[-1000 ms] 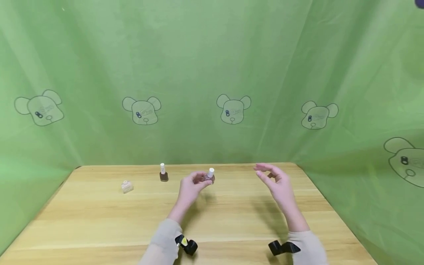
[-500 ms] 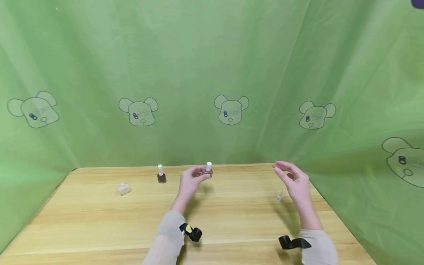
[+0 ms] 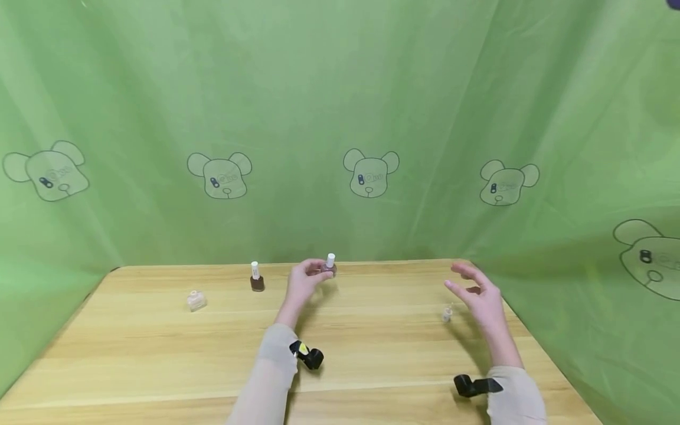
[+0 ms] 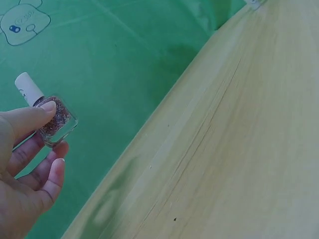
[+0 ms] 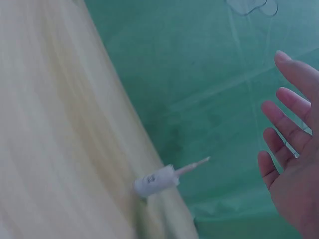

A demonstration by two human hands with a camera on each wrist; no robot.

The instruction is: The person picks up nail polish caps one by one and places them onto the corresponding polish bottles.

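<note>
My left hand [image 3: 304, 286] pinches a nail polish bottle [image 4: 59, 121] between thumb and fingers, above the far part of the table. The bottle has a white cap [image 4: 29, 88] and purplish glitter inside clear glass. On the right, my right hand [image 3: 482, 298] hovers with fingers apart and grips nothing that I can make out. Just left of it, a white nail polish cap [image 5: 155, 181] stands on the table with its brush pointing up. A dark nail polish bottle [image 3: 257, 283] with a white cap stands upright at the back left. Nearby is a pale, capless bottle [image 3: 196, 301].
The wooden table [image 3: 175, 354] ends at a green curtain [image 3: 297, 106] printed with bear faces, which surrounds its back and sides. Black wrist cameras [image 3: 310, 357] are strapped over both sleeves.
My right hand has moved right, away from the brush cap, and its thumb and fingers have spread. My left hand has shifted slightly farther back with the glitter polish bottle.
</note>
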